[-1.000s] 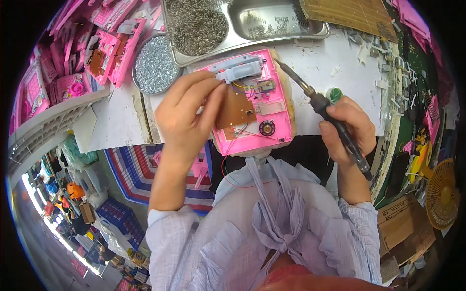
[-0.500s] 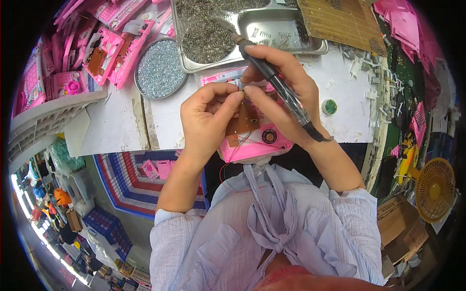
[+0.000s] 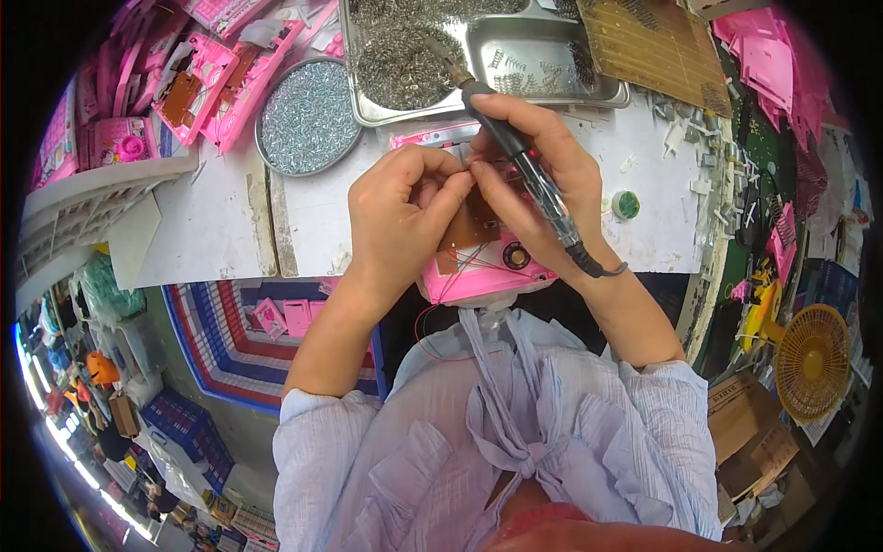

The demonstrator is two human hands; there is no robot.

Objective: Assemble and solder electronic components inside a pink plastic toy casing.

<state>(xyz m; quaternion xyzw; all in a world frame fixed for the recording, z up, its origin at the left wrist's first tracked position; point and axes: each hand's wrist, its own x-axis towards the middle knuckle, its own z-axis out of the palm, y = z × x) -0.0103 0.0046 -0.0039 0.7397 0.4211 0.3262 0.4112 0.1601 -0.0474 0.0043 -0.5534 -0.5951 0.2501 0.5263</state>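
My right hand (image 3: 557, 184) grips a soldering iron (image 3: 509, 134) with a black handle, its tip pointing up and left over the springs. The thumb and a finger of that hand also meet at my left fingertips. My left hand (image 3: 394, 212) is pinched closed; whatever lies between its fingers is too small or hidden to make out. Under both hands lies an open pink plastic casing (image 3: 492, 283) close to my body. Inside it are a brown circuit board (image 3: 476, 228), a round black part (image 3: 516, 256) and thin wires (image 3: 452, 278). My hands cover its middle.
A round dish of small metal screws (image 3: 308, 118) stands left, beside a steel tray (image 3: 543, 92) holding springs (image 3: 397, 74). A brown board (image 3: 655, 46) overlaps the tray. Right are a small green-topped disc (image 3: 625, 204) and white plastic pieces (image 3: 676, 133). Pink casings (image 3: 195, 87) pile up far left.
The view has shifted slightly, and the casing now sits a little to the right in it. Both hands stay together over the board; the left has turned slightly, with its fingers curled more.
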